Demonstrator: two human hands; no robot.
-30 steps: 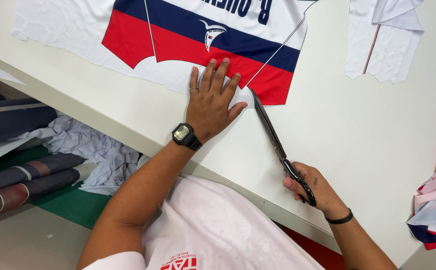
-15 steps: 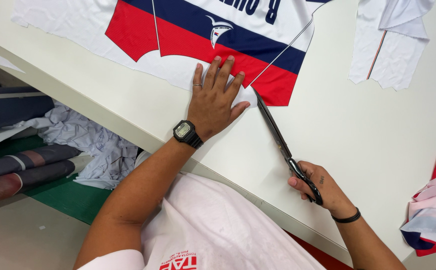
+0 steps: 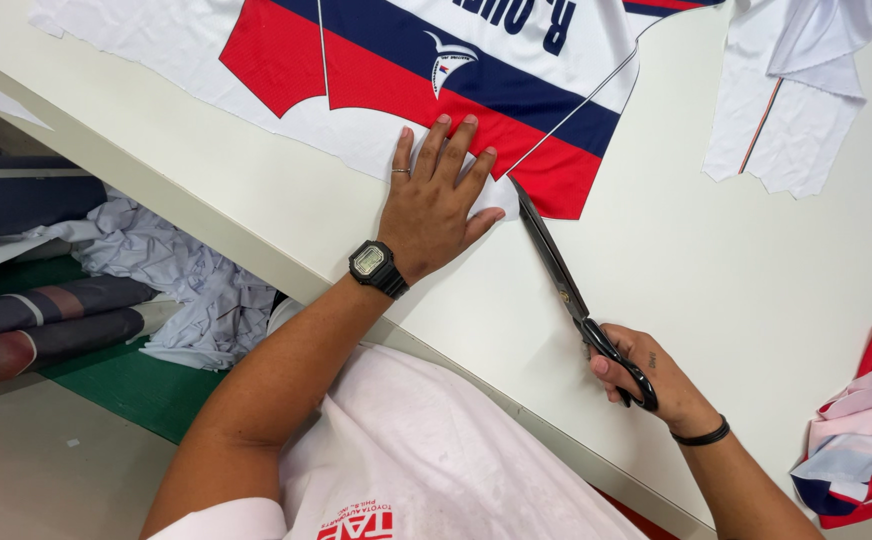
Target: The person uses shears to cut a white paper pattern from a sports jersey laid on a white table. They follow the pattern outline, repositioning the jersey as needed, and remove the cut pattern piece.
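A printed fabric panel (image 3: 376, 70) in white, red and navy lies flat on the white cutting table (image 3: 676, 260). My left hand (image 3: 436, 195) presses flat on the panel's white lower edge, fingers spread, a black watch on the wrist. My right hand (image 3: 641, 375) grips the black handles of long scissors (image 3: 556, 275). The blades lie on the table and point up toward the red corner of the panel, just right of my left thumb. The blades look closed or nearly so.
A white fabric piece (image 3: 791, 110) with a thin stripe lies at the upper right. Crumpled red, white and navy scraps (image 3: 861, 440) sit at the right edge. Below the table on the left are fabric rolls (image 3: 36, 320) and a heap of pale cloth (image 3: 186, 280).
The view has shifted slightly. My left hand stays pressed on the panel and the scissors stay at its red corner, with little visible movement.
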